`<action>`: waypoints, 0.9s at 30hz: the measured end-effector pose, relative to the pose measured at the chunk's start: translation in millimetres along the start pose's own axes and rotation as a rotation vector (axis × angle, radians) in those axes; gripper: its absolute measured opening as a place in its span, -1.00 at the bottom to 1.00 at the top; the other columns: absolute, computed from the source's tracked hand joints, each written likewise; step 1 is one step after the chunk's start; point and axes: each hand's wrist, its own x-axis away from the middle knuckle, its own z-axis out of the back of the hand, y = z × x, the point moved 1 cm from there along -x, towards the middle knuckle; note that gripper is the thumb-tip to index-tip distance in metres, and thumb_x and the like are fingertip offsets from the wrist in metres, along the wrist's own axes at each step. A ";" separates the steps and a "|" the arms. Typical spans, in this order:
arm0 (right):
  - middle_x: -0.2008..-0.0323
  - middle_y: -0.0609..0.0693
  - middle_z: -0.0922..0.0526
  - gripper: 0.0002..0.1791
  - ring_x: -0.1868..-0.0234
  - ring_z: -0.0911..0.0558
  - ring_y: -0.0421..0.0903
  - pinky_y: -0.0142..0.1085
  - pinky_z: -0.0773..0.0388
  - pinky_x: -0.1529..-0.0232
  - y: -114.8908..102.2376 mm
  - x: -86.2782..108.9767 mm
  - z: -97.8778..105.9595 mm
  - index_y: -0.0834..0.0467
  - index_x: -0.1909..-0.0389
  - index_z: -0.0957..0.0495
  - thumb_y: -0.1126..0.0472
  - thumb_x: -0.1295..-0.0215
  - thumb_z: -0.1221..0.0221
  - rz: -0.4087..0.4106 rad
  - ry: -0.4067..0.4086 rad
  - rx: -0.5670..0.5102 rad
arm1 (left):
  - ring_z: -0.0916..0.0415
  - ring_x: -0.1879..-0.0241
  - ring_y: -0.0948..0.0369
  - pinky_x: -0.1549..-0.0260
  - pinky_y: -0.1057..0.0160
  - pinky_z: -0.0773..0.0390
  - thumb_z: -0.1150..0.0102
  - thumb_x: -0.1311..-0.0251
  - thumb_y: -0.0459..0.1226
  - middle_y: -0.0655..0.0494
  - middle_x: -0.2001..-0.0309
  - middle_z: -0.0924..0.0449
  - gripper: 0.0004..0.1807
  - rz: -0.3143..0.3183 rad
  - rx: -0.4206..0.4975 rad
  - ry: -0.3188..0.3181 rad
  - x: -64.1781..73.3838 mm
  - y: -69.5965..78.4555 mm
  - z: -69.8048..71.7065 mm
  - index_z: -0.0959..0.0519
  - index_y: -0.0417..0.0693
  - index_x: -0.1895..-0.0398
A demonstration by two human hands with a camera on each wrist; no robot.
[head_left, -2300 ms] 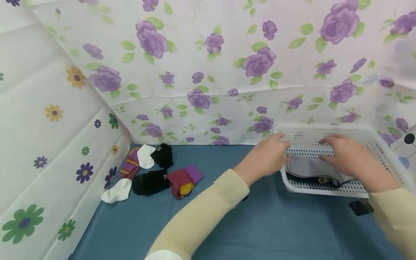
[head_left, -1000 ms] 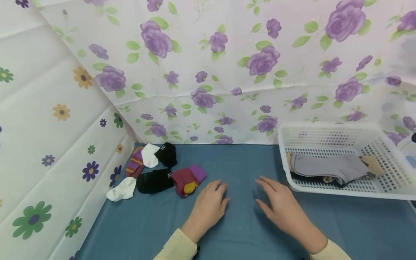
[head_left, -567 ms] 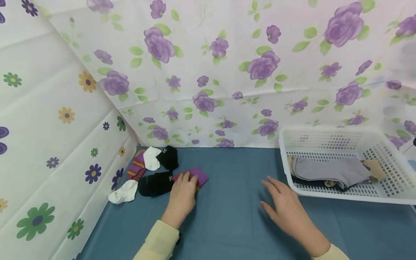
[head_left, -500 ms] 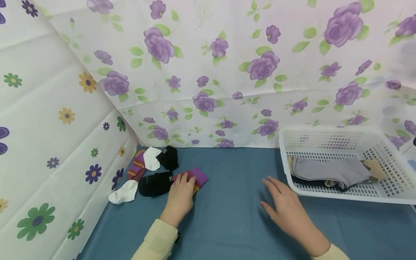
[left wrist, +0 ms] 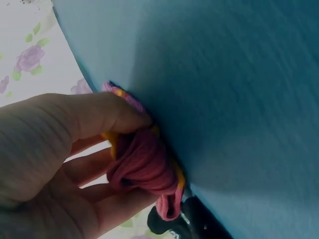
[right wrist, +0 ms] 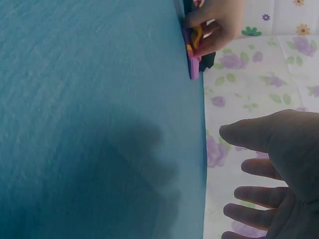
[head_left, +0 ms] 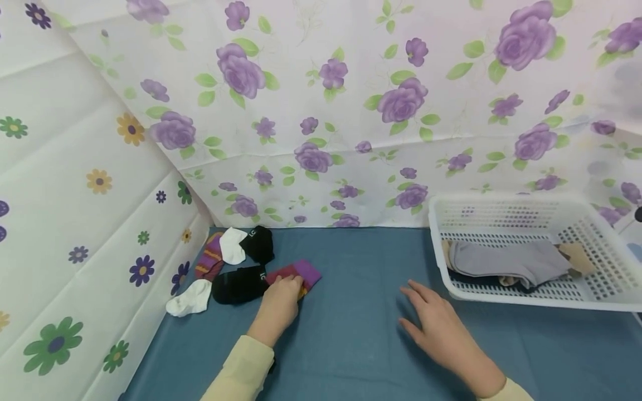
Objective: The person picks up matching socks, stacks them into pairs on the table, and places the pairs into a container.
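My left hand (head_left: pixel 277 303) pinches a folded maroon, purple and yellow sock (head_left: pixel 308 273) on the blue cloth. In the left wrist view, the thumb and fingers bunch the sock's maroon knit (left wrist: pixel 142 164) between them. The palm side of the sock is partly hidden in the head view. My right hand (head_left: pixel 443 331) hovers over the cloth left of the basket's front corner, fingers relaxed and holding nothing. The right wrist view shows its thumb and fingers (right wrist: pixel 249 139) spread apart.
Beside the held sock lie a black sock (head_left: pixel 238 285), another black sock (head_left: pixel 259 245), two white socks and a striped purple sock (head_left: pixel 209 256). A white plastic basket (head_left: pixel 501 301) at the right holds a grey folded sock-like cloth (head_left: pixel 506 259) and beige and dark pieces. Flowered sheets hang behind and left.
Both hands have left the basket. The left hand went left to the maroon sock and its fingers have closed on it; the right hand came to hover over the cloth.
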 end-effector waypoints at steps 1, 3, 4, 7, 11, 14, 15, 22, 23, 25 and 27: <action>-0.28 0.13 -0.35 -0.28 -0.22 -0.43 0.13 0.13 -0.40 -0.05 -1.7 0.3 -0.8 0.05 -0.23 -0.38 -0.07 -0.03 -0.35 0.007 -0.001 -0.005 | -0.60 0.22 0.11 -0.07 0.04 -0.49 -0.32 0.06 -0.47 0.00 0.29 -0.65 -0.77 -0.006 -0.006 0.018 -0.3 0.6 -0.4 -0.56 -0.13 0.30; -0.28 0.12 -0.36 -0.29 -0.24 -0.42 0.12 0.12 -0.41 -0.06 -5.7 0.9 -2.6 0.04 -0.23 -0.38 -0.07 -0.04 -0.34 0.015 -0.014 -0.020 | -0.57 0.37 0.15 0.10 0.11 -0.57 -0.30 0.06 -0.48 0.03 0.40 -0.62 -0.82 -0.012 -0.006 0.049 -1.0 3.4 -0.3 -0.54 -0.10 0.42; -0.28 0.12 -0.36 -0.29 -0.24 -0.42 0.11 0.11 -0.41 -0.07 -7.7 0.9 -3.5 0.03 -0.24 -0.38 -0.07 -0.05 -0.33 0.017 -0.022 -0.028 | -0.54 0.44 0.16 0.21 0.15 -0.58 -0.29 0.06 -0.48 0.05 0.45 -0.60 -0.83 -0.016 0.002 0.062 -1.9 5.6 -0.1 -0.52 -0.09 0.46; -0.28 0.08 -0.36 -0.30 -0.26 -0.40 0.09 0.09 -0.39 -0.12 -13.8 0.4 -4.5 0.01 -0.24 -0.38 -0.08 -0.06 -0.32 0.021 -0.035 -0.050 | -0.45 0.52 0.21 0.42 0.22 -0.53 -0.27 0.05 -0.47 0.08 0.49 -0.56 -0.84 -0.023 0.057 0.069 -5.1 14.7 2.1 -0.52 -0.07 0.51; -0.27 0.03 -0.39 -0.29 -0.25 -0.42 0.04 0.03 -0.39 -0.16 -20.8 -2.0 -2.3 -0.03 -0.26 -0.36 -0.06 -0.05 -0.33 0.043 -0.002 -0.064 | -0.53 0.35 0.26 0.29 0.26 -0.58 -0.31 -0.01 -0.40 0.13 0.34 -0.64 -0.85 -0.035 0.202 0.043 -6.2 30.3 8.5 -0.63 -0.04 0.33; -0.25 -0.04 -0.40 -0.19 -0.24 -0.43 -0.04 -0.04 -0.41 -0.16 -25.2 -4.4 -0.1 -0.14 -0.35 -0.22 -0.04 -0.05 -0.34 0.065 0.024 -0.084 | -0.56 0.19 0.27 0.18 0.27 -0.59 -0.30 -0.06 -0.35 0.16 0.18 -0.65 -0.76 -0.055 0.354 0.035 -3.5 44.6 16.8 -0.64 0.01 0.17; -0.25 -0.07 -0.40 -0.15 -0.23 -0.44 -0.07 -0.07 -0.43 -0.15 -26.5 -5.2 0.6 -0.20 -0.37 -0.16 -0.03 -0.05 -0.34 0.072 0.029 -0.093 | -0.55 0.15 0.27 0.16 0.28 -0.59 -0.30 -0.08 -0.35 0.16 0.13 -0.64 -0.74 -0.068 0.395 0.040 -2.6 49.9 19.9 -0.64 0.02 0.13; -0.29 -0.05 -0.35 -0.09 -0.24 -0.43 -0.06 -0.08 -0.49 -0.09 -33.2 -13.3 5.5 -0.28 -0.42 0.01 -0.01 -0.11 -0.30 0.161 0.088 -0.159 | -0.56 0.06 0.31 0.16 0.42 -0.58 -0.23 -0.13 -0.37 0.18 0.05 -0.60 -0.75 -0.215 0.549 0.122 -0.9 85.2 40.6 -0.62 0.04 0.11; -0.29 -0.04 -0.34 -0.11 -0.24 -0.42 -0.05 -0.08 -0.49 -0.08 -33.1 -14.7 5.9 -0.26 -0.41 -0.02 -0.01 -0.12 -0.30 0.174 0.102 -0.165 | -0.56 0.04 0.32 0.15 0.43 -0.57 -0.23 -0.14 -0.37 0.19 0.05 -0.60 -0.75 -0.240 0.551 0.136 -0.6 89.5 42.8 -0.62 0.04 0.10; -0.30 -0.05 -0.33 -0.14 -0.25 -0.41 -0.06 -0.10 -0.50 -0.08 -32.7 -17.2 6.9 -0.25 -0.40 -0.06 0.01 -0.12 -0.30 0.195 0.130 -0.181 | -0.56 0.06 0.35 0.15 0.46 -0.56 -0.20 -0.18 -0.34 0.22 0.05 -0.61 -0.77 -0.295 0.548 0.161 0.2 97.7 46.5 -0.62 0.07 0.11; -0.28 -0.07 -0.36 -0.16 -0.23 -0.43 -0.08 -0.14 -0.51 -0.06 -32.5 -18.6 7.8 -0.21 -0.39 -0.11 0.03 -0.12 -0.31 0.220 0.160 -0.201 | -0.57 0.09 0.38 0.17 0.50 -0.54 -0.17 -0.21 -0.31 0.24 0.08 -0.61 -0.80 -0.362 0.530 0.188 1.4 105.2 49.5 -0.62 0.09 0.11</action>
